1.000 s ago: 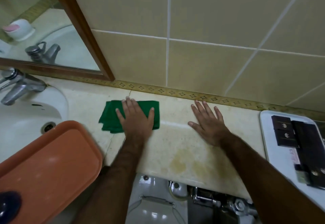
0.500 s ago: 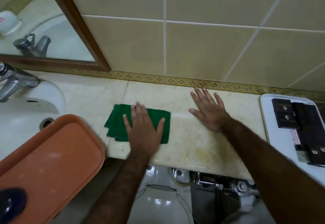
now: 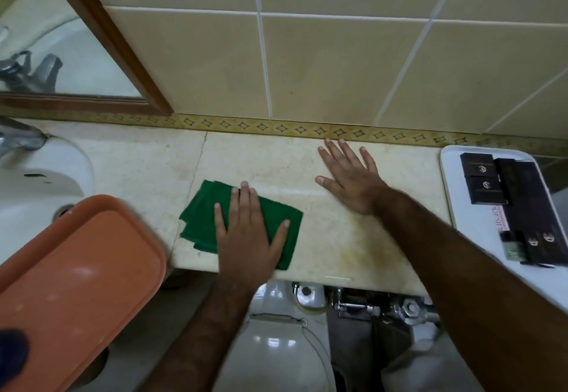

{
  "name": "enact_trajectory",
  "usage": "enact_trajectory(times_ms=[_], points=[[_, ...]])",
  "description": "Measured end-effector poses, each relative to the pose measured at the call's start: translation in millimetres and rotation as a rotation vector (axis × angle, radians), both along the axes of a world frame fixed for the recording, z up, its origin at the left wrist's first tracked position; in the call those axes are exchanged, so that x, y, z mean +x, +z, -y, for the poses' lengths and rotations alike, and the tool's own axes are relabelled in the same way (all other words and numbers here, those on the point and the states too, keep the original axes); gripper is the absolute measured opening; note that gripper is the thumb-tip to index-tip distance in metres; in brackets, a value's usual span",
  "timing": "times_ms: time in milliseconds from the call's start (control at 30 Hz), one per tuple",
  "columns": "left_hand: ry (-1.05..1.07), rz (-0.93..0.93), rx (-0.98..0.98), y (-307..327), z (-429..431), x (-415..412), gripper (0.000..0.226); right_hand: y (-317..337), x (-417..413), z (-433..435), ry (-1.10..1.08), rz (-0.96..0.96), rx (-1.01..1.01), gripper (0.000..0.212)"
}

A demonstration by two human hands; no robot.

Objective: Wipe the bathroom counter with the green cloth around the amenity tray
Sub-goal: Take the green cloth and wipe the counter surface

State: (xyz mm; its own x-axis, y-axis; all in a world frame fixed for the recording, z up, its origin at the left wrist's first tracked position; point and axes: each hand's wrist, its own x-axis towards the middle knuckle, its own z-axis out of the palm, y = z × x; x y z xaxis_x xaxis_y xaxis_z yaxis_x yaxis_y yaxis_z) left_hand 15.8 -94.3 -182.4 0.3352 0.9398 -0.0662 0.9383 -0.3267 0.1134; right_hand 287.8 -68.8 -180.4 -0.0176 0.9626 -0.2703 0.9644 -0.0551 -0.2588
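The folded green cloth (image 3: 201, 216) lies flat on the cream marble counter (image 3: 138, 164), close to the front edge. My left hand (image 3: 250, 234) presses flat on top of it, fingers spread, covering its middle. My right hand (image 3: 350, 176) rests palm down on the bare counter to the right of the cloth, fingers spread and pointing at the wall. At the far right stands the white amenity tray (image 3: 455, 188) holding several black boxes (image 3: 482, 179); my right forearm passes along its near left side.
An orange tray (image 3: 76, 271) sits over the white sink (image 3: 33, 188) at the left, with a dark object at its near corner. A chrome tap (image 3: 18, 139) and a wood-framed mirror (image 3: 101, 31) stand behind. Below the counter edge are a toilet (image 3: 276, 348) and chrome pipe fittings (image 3: 384, 305).
My left hand has slid the green cloth from near the wall toward the front edge and slightly right. My right hand stays flat in about the same spot.
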Motion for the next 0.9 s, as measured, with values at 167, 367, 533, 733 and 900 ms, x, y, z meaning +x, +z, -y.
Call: enact_trajectory(times_ms=[167, 367, 533, 733, 900], points=[[-0.305, 0.095, -0.041, -1, 60, 64, 0.089, 36, 6, -12, 0.013, -0.045, -0.211, 0.067], [0.080, 0.544, -0.063, 17, -7, 0, 0.057, 79, -64, 26, -0.172, -0.162, 0.183, 0.043], [0.112, 0.170, 0.032, -1, -43, -40, 0.063, 25, -142, 84, 0.079, -0.036, 0.148, 0.077], [0.090, 0.141, 0.039, -2, -44, -41, 0.067, 10, -92, 59, -0.111, -0.068, 0.199, 0.078], [0.084, 0.116, 0.052, -1, -45, -40, 0.063, 6, -39, 52, -0.435, 0.118, 0.166, 0.077]])
